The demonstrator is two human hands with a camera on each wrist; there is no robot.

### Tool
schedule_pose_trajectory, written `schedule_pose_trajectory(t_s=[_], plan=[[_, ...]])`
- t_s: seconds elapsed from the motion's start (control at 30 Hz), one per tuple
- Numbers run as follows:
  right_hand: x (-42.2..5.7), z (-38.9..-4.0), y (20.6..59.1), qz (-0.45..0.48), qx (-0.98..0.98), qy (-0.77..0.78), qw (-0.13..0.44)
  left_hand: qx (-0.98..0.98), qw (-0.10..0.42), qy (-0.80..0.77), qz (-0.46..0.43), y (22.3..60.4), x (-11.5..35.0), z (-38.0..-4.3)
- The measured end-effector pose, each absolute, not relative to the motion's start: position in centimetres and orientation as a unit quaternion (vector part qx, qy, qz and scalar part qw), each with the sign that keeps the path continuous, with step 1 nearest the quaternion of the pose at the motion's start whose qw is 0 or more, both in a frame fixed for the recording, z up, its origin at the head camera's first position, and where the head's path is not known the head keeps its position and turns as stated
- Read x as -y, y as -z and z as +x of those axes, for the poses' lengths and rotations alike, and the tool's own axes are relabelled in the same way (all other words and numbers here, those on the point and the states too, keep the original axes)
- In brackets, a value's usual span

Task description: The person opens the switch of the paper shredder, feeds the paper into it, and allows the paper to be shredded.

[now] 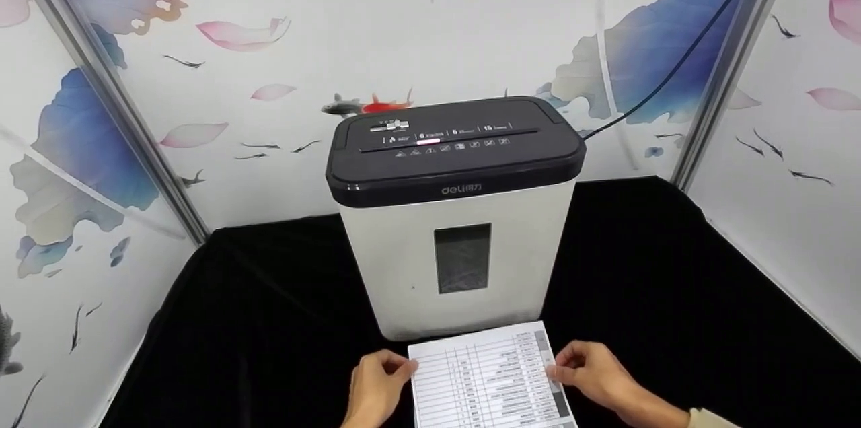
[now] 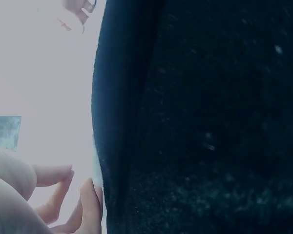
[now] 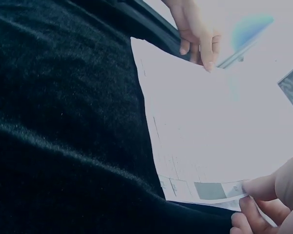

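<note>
A white paper printed with a table of rows and grey blocks is held between both hands, in front of a paper shredder. My left hand pinches its left edge between thumb and fingers. At the opposite edge my right hand does the same, thumb on top and fingers underneath, as the right wrist view shows of the paper. The shredder has a white bin and a black top, with a narrow feed slot across it and a small pinkish light. In the head view the paper's near end is cut off.
Black cloth covers the surface under the shredder. Panels painted with petals, leaves and fish stand behind and at both sides, joined by metal posts. From the shredder's right rear a black cable runs up to the upper right.
</note>
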State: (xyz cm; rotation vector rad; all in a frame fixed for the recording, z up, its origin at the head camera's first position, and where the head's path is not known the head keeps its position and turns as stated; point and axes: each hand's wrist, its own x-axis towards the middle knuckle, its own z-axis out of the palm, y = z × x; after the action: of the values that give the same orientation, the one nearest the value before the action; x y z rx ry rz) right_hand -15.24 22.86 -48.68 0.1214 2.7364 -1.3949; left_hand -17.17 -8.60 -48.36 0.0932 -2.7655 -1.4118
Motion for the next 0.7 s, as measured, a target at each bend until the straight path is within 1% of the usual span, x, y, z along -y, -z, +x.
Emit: schedule_pose_trajectory(t_s=[0.2,0.37,0.43,0.53,0.7], plan=[[-23.2,-15.3,48.6,-0.024,-0.854,0.518,0.045,0.805,-0.038,0.592,-0.013,48.5,9.2,-17.4],[-23.3,-15.3,48.4,-0.041,-0.843,0.535,0.034,0.774,-0.099,0.624,-0.040,48.7,9.7,-17.2],[-23.4,-15.4,48.3,-0.041,-0.844,0.534,0.025,0.764,-0.112,0.634,-0.044,48.7,9.9,-17.2],[-23.4,-15.4,48.0,-0.048,-0.848,0.528,0.003,0.751,-0.110,0.649,-0.047,48.4,10.1,-17.2],[-23.3,-15.7,47.8,-0.079,-0.845,0.528,-0.037,0.743,-0.088,0.662,-0.044,47.8,10.3,-17.3]])
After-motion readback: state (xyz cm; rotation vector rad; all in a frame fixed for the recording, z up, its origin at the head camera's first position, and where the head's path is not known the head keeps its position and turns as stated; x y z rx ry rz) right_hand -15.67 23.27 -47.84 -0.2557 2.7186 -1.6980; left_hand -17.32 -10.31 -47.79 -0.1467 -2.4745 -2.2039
